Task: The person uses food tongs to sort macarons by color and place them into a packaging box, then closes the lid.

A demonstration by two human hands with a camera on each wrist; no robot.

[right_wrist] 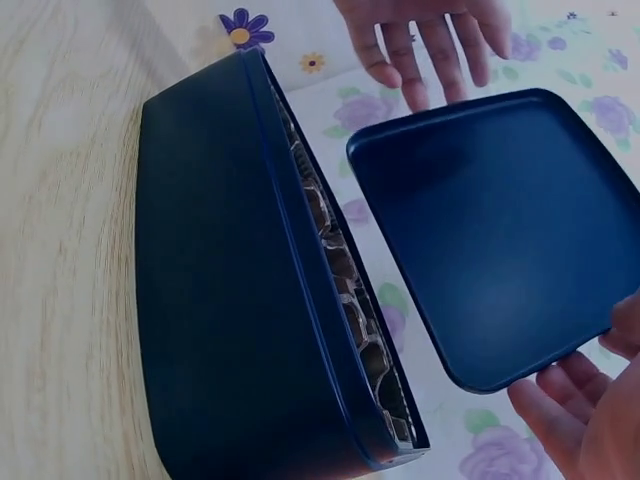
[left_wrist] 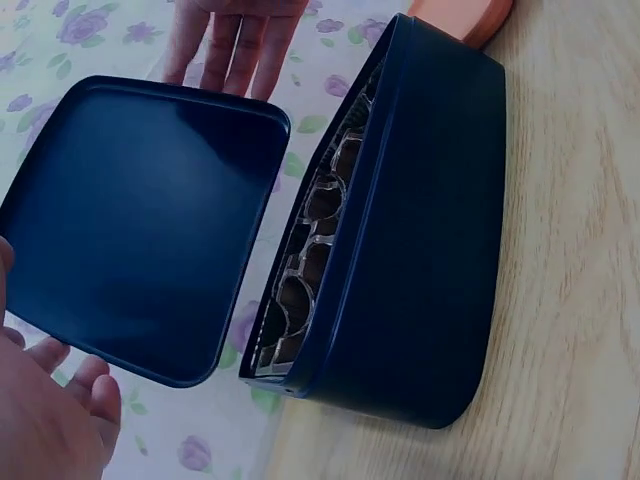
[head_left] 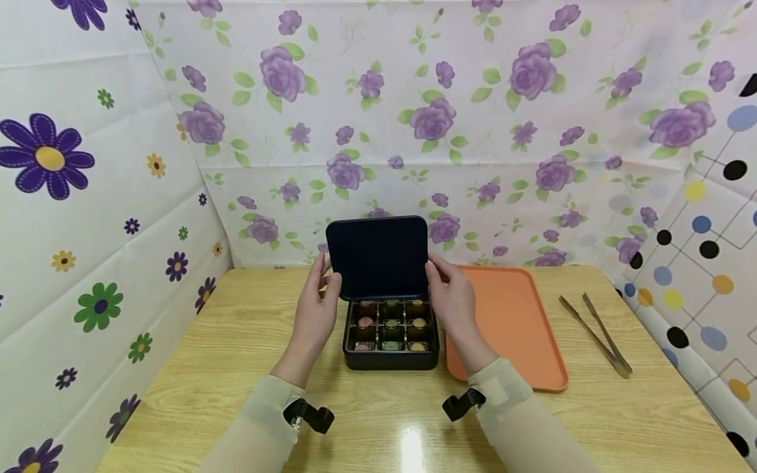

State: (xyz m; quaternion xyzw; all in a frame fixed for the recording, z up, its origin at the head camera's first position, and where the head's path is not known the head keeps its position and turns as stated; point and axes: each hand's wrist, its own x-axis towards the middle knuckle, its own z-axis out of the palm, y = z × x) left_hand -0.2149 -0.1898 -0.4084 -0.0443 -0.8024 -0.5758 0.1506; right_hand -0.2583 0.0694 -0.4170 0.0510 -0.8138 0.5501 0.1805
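Note:
A dark blue rectangular lid [head_left: 377, 257] stands nearly upright at the back of its box, inner face toward me. My left hand [head_left: 315, 307] holds its left edge, thumb at the front and fingers behind. On the opposite edge my right hand [head_left: 454, 303] grips in the same way. In both wrist views a gap shows between the lid [left_wrist: 145, 225] and the box [left_wrist: 420, 220]. Inside the open box [head_left: 391, 360], a clear divided insert holds small round pink, green and yellow pieces [head_left: 391, 323] that look like macarons.
An orange tray [head_left: 508, 322] lies just right of the box, partly under my right forearm. Metal tongs [head_left: 609, 348] rest spread farther right on the wooden table [head_left: 248, 341]. Flower-patterned cloth [head_left: 367, 118] hangs behind, and patterned cloth rises at both sides.

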